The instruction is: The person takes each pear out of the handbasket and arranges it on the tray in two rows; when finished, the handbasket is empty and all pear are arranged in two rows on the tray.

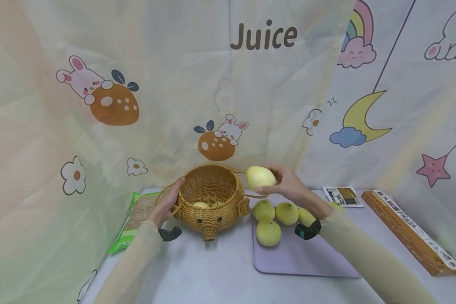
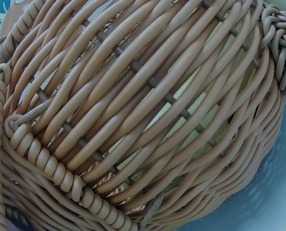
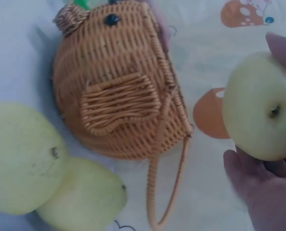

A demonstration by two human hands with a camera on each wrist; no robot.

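Note:
A brown wicker basket (image 1: 210, 219) with an animal face stands on the table, with pale pears (image 1: 201, 205) low inside. My left hand (image 1: 167, 202) grips its left side, thumb at the rim; the other fingers are hidden. Wicker weave (image 2: 148, 96) fills the left wrist view, with pale fruit (image 2: 191, 110) showing through the gaps. To the right of the basket's opening, over its lowered handle (image 1: 256, 196), my right hand (image 1: 289, 184) holds a yellow-green pear (image 1: 259, 179) between thumb and fingers. In the right wrist view this pear (image 3: 253, 106) shows its dark blossom end.
Several more pears (image 1: 268, 232) sit on a purple tray (image 1: 308, 264) right of the basket. A green-edged packet (image 1: 138, 211) lies behind my left arm. At the far right are a small packet (image 1: 343, 196) and a long box (image 1: 410, 232). A printed cloth (image 1: 167, 105) hangs behind.

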